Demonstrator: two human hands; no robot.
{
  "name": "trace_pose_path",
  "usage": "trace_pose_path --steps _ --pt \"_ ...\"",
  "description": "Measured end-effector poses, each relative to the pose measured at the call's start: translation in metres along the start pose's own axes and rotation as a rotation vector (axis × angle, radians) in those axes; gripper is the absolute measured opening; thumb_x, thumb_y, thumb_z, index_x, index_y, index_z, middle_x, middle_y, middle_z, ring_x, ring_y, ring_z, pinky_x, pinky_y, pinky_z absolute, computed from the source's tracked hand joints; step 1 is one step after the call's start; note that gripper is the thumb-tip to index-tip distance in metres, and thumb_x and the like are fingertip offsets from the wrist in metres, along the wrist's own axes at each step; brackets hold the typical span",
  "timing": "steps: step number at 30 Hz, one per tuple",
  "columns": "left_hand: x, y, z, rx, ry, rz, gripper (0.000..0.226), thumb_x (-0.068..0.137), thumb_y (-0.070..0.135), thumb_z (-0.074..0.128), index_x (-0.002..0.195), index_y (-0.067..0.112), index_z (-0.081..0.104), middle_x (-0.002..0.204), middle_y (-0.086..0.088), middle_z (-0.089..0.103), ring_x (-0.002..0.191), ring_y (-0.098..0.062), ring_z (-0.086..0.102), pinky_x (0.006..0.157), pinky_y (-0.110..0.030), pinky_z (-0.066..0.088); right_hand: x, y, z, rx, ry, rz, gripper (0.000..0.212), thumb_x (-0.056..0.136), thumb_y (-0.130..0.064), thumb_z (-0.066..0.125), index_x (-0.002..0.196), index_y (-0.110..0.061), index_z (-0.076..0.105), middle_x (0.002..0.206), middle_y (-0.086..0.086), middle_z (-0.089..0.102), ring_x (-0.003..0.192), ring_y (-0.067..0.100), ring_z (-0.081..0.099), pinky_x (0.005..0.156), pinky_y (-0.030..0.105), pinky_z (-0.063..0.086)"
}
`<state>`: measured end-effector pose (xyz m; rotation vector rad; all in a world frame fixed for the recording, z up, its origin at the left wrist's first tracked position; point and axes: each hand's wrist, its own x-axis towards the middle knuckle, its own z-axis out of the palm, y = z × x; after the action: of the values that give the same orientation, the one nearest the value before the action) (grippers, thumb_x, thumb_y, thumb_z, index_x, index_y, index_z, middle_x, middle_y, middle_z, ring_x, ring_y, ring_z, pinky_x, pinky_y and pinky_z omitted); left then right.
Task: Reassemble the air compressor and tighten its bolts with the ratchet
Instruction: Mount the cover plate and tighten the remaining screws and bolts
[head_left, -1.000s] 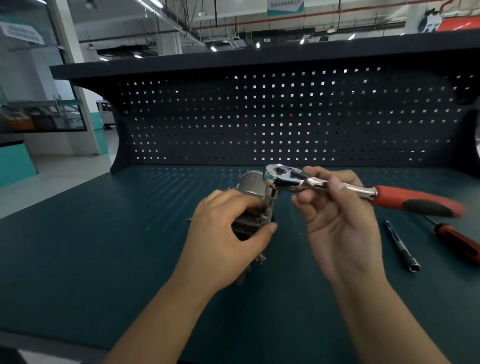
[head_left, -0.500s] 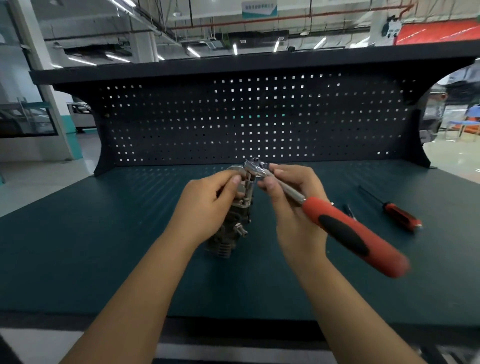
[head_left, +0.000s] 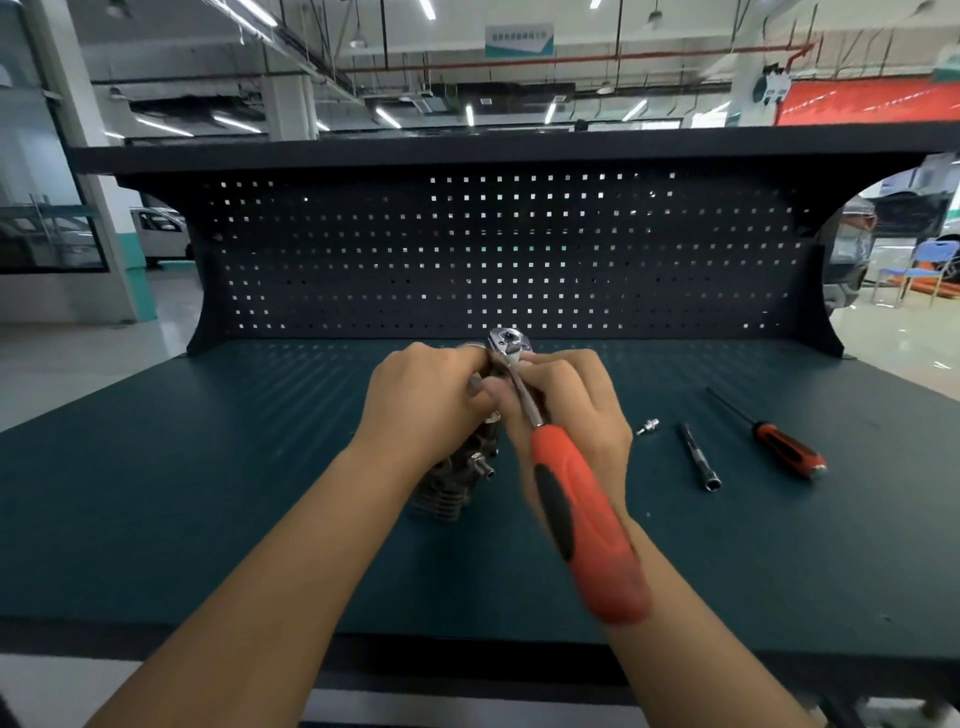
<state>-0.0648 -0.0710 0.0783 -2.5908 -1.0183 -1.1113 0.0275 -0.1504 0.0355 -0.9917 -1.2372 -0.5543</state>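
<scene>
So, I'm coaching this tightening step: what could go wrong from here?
The right hand pinches the ratchet by its steel shank, not the red grip, so its head may slip. Only the left hand steadies the compressor on the bench; it could twist or tip. The small loose fitting might be left out.

Your small dark-grey finned metal air compressor (head_left: 457, 473) stands upright on the counter (head_left: 208, 493), its top gripped by your left hand (head_left: 421, 400). Your chrome ratchet with red-and-black grip (head_left: 576, 514) has its head over the compressor's top. The handle slants down toward you, with the shaft pinched in your right hand (head_left: 571, 405) and the grip end blurred.
</scene>
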Motion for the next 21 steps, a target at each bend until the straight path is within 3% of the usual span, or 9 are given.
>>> trace_pose_path --steps 2,4,8,13,15,18,21 --pt "0.001 0.000 -0.001 -0.033 0.008 0.011 0.043 0.077 0.049 0.040 0.080 0.016 0.068 0.060 0.011 0.052 0.057 -0.023 0.046 0.047 -0.028 0.020 0.000 0.003 -0.001 0.097 0.061 0.121 0.008 0.079 -0.015 0.073 0.084 -0.017 0.067 0.089 -0.006 0.065 0.083 0.003 0.059 0.072 0.010 0.045" --pt "0.000 0.001 -0.001 -0.050 0.022 0.028 0.054 0.077 0.059 0.037 0.077 0.016 0.069 0.061 0.003 0.061 0.060 -0.027 0.054 0.051 -0.029 0.025 0.002 0.002 -0.003 0.343 0.071 0.351 0.018 0.079 -0.017 0.072 0.086 -0.030 0.062 0.088 -0.015 0.068 0.085 0.001 0.064 0.074 0.010 0.047" --pt "0.002 0.002 0.001 -0.040 0.075 0.056 0.039 0.086 0.050 0.056 0.075 0.015 0.070 0.064 0.001 0.066 0.066 -0.029 0.062 0.055 -0.027 0.029 0.005 0.011 -0.006 0.734 0.173 0.551 0.024 0.080 -0.019 0.072 0.095 -0.015 0.054 0.093 -0.003 0.074 0.078 0.011 0.068 0.068 0.020 0.052" --pt "-0.001 0.001 0.000 -0.083 0.072 0.071 0.035 0.085 0.048 0.057 0.075 0.016 0.070 0.050 0.020 0.047 0.054 -0.021 0.054 0.052 -0.026 0.028 0.011 0.025 -0.002 1.118 0.227 0.809 0.022 0.078 -0.023 0.060 0.094 -0.010 0.052 0.090 0.003 0.075 0.066 0.009 0.066 0.062 0.020 0.052" --pt "-0.001 -0.001 0.000 -0.095 0.048 0.076 0.037 0.086 0.050 0.054 0.080 0.018 0.071 0.045 0.016 0.043 0.052 -0.017 0.050 0.052 -0.026 0.031 0.016 0.031 0.001 1.158 0.213 0.892 0.022 0.082 -0.025 0.057 0.095 -0.008 0.052 0.084 0.002 0.075 0.063 0.007 0.065 0.059 0.019 0.052" --pt "0.000 -0.003 0.000 -0.094 0.032 0.086 0.039 0.088 0.051 0.051 0.081 0.018 0.071 0.049 0.009 0.051 0.055 -0.017 0.053 0.051 -0.026 0.035 0.031 0.038 0.007 1.103 0.184 0.996 0.017 0.096 -0.022 0.052 0.087 -0.009 0.056 0.073 -0.002 0.073 0.055 0.004 0.062 0.052 0.017 0.050" --pt "0.001 -0.005 0.001 -0.081 0.028 0.081 0.040 0.088 0.051 0.051 0.076 0.018 0.069 0.047 0.013 0.044 0.051 -0.012 0.048 0.049 -0.024 0.033 0.044 0.044 0.014 1.093 0.129 1.077 0.021 0.098 -0.022 0.050 0.085 -0.008 0.057 0.071 0.001 0.073 0.049 0.003 0.057 0.050 0.016 0.048"
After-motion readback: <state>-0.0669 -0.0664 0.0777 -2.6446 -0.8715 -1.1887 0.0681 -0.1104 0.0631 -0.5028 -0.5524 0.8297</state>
